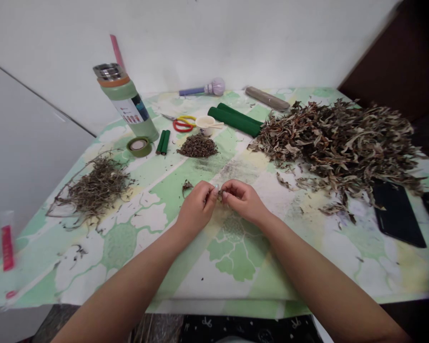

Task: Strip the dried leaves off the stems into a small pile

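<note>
My left hand (196, 206) and my right hand (241, 199) meet at the middle of the table, fingers pinched together on a small dried leaf piece (219, 193) held between them. A big heap of dried leaves (336, 138) lies to the right. To the left lies a pile of bare thin stems (95, 186). Beyond the hands sits a small mound of crumbled leaf bits (198, 146), with a lone scrap (187, 186) just left of my left hand.
The green and white patterned tablecloth (236, 257) covers the table against a white wall. On it stand a green flask (128, 102), a tape roll (139, 146), green sticks (163, 142), scissors (181, 124), a small cup (206, 125), green rolls (236, 120) and a black phone (396, 213).
</note>
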The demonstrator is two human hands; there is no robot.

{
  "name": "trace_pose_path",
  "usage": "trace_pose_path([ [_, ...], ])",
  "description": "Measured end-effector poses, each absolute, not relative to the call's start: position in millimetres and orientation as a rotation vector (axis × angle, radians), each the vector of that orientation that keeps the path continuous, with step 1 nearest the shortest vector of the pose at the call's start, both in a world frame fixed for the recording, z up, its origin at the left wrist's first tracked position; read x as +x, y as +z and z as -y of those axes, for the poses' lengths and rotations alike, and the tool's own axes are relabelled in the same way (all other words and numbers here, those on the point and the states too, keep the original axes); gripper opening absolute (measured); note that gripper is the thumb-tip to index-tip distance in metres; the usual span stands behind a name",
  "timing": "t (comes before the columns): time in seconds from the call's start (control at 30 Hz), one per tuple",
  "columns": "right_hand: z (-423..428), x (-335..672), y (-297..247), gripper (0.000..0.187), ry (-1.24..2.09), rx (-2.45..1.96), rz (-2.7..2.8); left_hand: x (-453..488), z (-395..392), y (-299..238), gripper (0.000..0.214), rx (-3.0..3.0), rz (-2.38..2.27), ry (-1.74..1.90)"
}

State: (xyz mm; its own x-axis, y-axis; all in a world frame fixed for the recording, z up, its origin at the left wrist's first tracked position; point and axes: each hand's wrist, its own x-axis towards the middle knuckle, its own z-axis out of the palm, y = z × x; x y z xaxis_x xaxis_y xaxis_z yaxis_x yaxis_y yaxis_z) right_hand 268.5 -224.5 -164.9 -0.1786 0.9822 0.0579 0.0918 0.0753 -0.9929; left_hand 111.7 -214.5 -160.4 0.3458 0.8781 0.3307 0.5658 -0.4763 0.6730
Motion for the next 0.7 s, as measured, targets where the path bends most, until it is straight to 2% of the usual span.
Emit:
trace_pose_path([
  [0.7, 224.7, 266.8, -164.6, 0.01, 1.254, -1.159, 1.406, 111.8, 215.6, -159.8, 0.023, 2.203, -1.277, 0.924],
])
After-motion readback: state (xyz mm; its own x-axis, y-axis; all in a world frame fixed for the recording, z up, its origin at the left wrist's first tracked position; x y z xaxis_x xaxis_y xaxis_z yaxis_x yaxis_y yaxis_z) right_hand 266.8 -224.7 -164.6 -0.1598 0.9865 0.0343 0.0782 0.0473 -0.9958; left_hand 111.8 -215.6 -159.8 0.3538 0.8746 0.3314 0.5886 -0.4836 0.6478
